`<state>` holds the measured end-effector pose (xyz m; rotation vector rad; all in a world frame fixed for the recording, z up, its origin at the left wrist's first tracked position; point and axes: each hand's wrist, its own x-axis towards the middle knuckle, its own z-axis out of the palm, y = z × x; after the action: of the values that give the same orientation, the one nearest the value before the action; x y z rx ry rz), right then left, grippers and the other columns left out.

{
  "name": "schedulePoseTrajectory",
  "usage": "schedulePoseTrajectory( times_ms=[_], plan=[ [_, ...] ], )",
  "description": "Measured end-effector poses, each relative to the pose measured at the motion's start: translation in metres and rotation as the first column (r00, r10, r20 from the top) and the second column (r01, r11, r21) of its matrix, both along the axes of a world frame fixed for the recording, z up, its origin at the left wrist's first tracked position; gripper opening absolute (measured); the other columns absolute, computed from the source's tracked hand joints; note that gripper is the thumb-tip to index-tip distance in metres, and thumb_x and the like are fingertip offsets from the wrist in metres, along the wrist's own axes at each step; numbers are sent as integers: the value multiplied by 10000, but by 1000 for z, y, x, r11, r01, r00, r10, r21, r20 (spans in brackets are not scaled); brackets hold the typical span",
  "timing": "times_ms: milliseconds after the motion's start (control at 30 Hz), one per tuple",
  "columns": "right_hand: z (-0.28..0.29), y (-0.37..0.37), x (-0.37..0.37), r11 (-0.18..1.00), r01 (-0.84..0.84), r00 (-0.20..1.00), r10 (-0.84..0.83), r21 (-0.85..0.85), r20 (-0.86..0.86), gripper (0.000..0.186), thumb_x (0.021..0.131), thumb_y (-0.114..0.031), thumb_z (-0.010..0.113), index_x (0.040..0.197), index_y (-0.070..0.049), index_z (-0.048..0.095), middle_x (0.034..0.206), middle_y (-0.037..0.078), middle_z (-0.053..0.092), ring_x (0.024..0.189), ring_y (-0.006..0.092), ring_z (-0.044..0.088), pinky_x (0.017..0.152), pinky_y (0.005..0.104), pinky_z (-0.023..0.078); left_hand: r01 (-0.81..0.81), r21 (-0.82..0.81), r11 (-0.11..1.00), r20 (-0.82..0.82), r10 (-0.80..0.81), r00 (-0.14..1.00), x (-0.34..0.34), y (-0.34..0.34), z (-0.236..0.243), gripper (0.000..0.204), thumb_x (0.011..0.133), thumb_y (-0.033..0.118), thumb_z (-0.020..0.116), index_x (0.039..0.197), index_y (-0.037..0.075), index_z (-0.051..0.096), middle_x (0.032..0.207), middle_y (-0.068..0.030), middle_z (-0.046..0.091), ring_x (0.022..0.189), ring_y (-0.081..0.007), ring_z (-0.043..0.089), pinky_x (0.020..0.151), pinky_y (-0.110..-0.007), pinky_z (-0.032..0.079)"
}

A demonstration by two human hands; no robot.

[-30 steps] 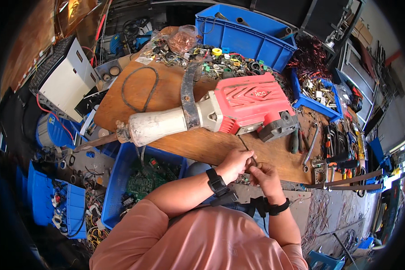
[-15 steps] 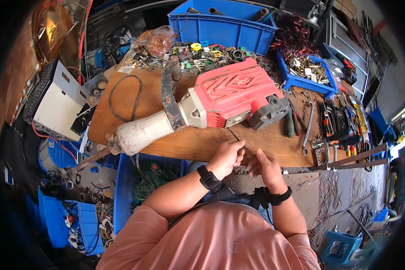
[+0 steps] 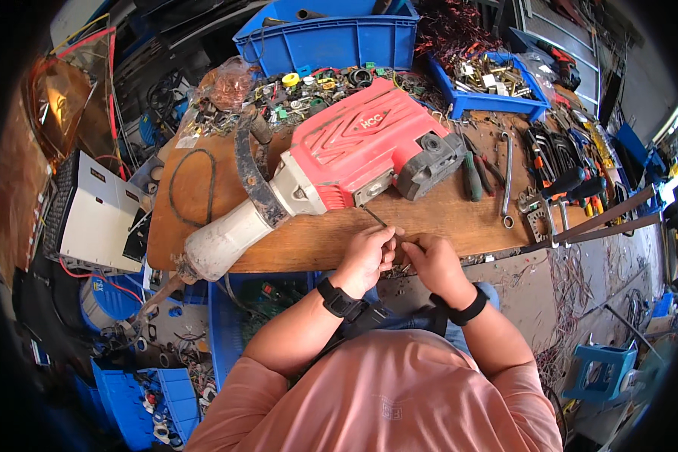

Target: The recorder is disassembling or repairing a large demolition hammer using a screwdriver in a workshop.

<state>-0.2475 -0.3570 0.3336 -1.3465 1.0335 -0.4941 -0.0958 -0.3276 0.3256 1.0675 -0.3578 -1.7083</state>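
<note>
A demolition hammer with a red housing lies on its side on the wooden table, its pale barrel pointing to the near left. My left hand pinches a thin dark metal rod close in front of the housing. The rod's far tip meets the housing's lower edge, by a pale metal plate. To the right of it, my right hand is closed, with thumb and fingers together around the rod's near end. That end is hidden by the fingers, so the kind of tool cannot be told.
Green-handled pliers and a long wrench lie right of the hammer. Hand tools crowd the table's right end. Behind stand a large blue crate and a blue tray of metal parts. A cable loop lies at left.
The view has shifted, so the table and hammer sit a little further left. Both hands stay at the rod, and my right hand has turned, its back now more upward.
</note>
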Motion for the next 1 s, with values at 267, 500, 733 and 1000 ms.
schedulePoseTrajectory(
  times_ms=[267, 500, 733, 1000],
  plan=[
    [14, 9, 3, 640, -184, 939, -111, -746, -326, 208, 838, -227, 585, 890, -29, 621, 664, 91, 611, 557, 212, 594, 498, 322, 469, -106, 23, 994, 76, 104, 992, -6, -4, 4, 144, 899, 205, 518, 833, 78, 535, 595, 29, 427, 475, -75, 350, 428, -216, 262],
    [4, -1, -11, 937, -181, 950, 88, 299, 300, 396, 919, -382, 475, 904, -21, 637, 687, 34, 597, 568, 99, 544, 499, 199, 421, -3, -60, 998, 10, 4, 1000, 1, -3, -4, 179, 905, 203, 513, 848, 36, 545, 615, 16, 450, 458, -67, 375, 393, -209, 275],
    [4, 4, -1, 975, -200, 973, 185, 95, 138, 244, 894, -269, 522, 971, -67, 634, 694, 36, 596, 562, 147, 564, 499, 252, 453, -23, -40, 999, 47, 25, 999, 4, -2, -1, 176, 902, 208, 513, 866, 42, 558, 645, 17, 471, 491, -74, 406, 418, -210, 288],
    [13, 9, 1, 503, -268, 901, -172, -822, -399, 226, 809, -131, 543, 1018, -68, 603, 777, 118, 608, 659, 282, 608, 555, 371, 489, -71, -37, 997, 106, 74, 992, 3, 0, 4, 136, 870, 185, 563, 852, 50, 562, 702, 5, 475, 533, -87, 432, 450, -226, 312]
  ],
)
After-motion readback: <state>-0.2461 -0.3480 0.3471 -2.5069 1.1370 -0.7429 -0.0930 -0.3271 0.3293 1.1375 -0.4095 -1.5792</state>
